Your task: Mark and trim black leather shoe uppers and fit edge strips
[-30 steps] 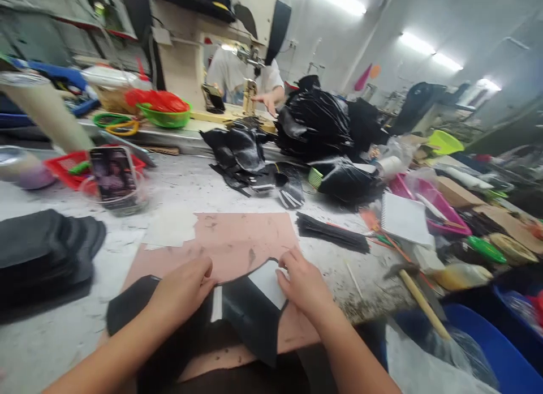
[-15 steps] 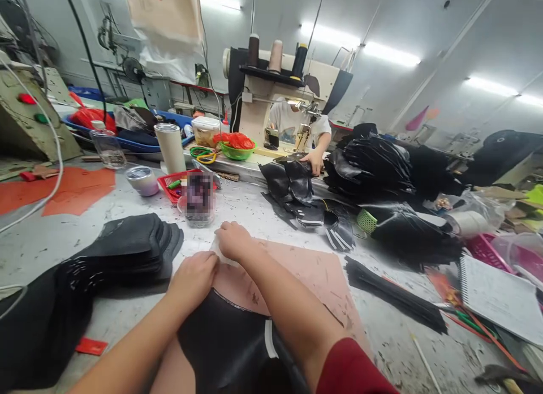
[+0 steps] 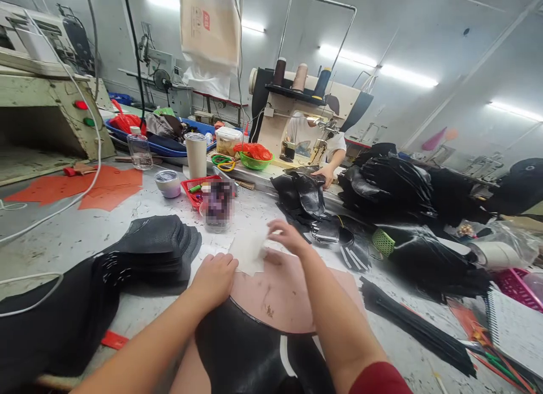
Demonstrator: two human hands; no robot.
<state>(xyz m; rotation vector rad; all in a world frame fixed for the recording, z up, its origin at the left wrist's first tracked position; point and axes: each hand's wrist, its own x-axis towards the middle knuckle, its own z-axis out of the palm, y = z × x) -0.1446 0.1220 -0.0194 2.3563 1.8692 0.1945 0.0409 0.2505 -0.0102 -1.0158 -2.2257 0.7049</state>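
A black leather piece [image 3: 246, 348] with a curved upper edge and a white strip [image 3: 287, 355] lies before me on a pinkish board [image 3: 292, 298]. At its upper left corner my left hand [image 3: 215, 279] is closed, fingertips on the near left edge of a thin white sheet [image 3: 247, 253]. My right hand [image 3: 289, 239] is raised over the board, casting a shadow. Its curled fingers meet the sheet's upper right side in what looks like a pinch, partly smeared by motion. Whatever lies beneath my left fingers is hidden.
Stacked black leather pieces [image 3: 155, 244] lie to the left. Beyond are a red basket [image 3: 193, 197], a cup [image 3: 168, 184] and a tumbler [image 3: 195, 156]. A co-worker's hand [image 3: 326, 174] is at a sewing machine [image 3: 271, 119]. Black strips [image 3: 418, 326] and a notebook [image 3: 515, 320] lie right.
My right hand has moved right and away from my left, and more of the white sheet shows between them. My left hand stays at the leather's corner. The view has shifted left.
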